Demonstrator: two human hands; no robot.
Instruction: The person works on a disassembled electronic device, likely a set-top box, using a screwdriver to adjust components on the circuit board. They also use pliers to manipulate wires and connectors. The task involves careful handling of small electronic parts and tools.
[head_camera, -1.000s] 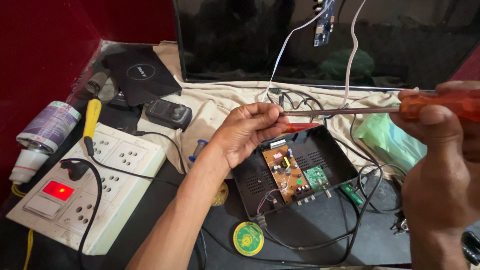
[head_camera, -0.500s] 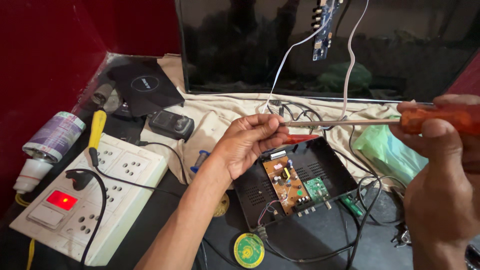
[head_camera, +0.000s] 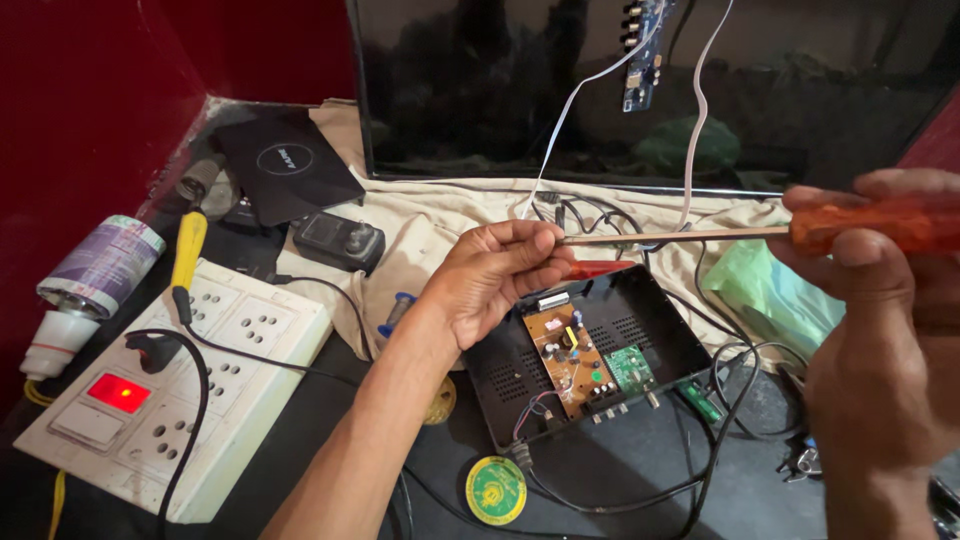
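Cluttered counter (head_camera: 640, 500), open black box (head_camera: 590, 365) with circuit boards: right hand (head_camera: 880, 330) grips orange-handled screwdriver (head_camera: 700, 235), left hand (head_camera: 495, 280) fingers pinching its tip.

Screwdriver (head_camera: 760, 232) tip hidden inside left hand's (head_camera: 495, 280) fingers. Handle blurred, running off right edge. Right hand (head_camera: 880, 350) cropped. Board (head_camera: 572, 352) components too small.
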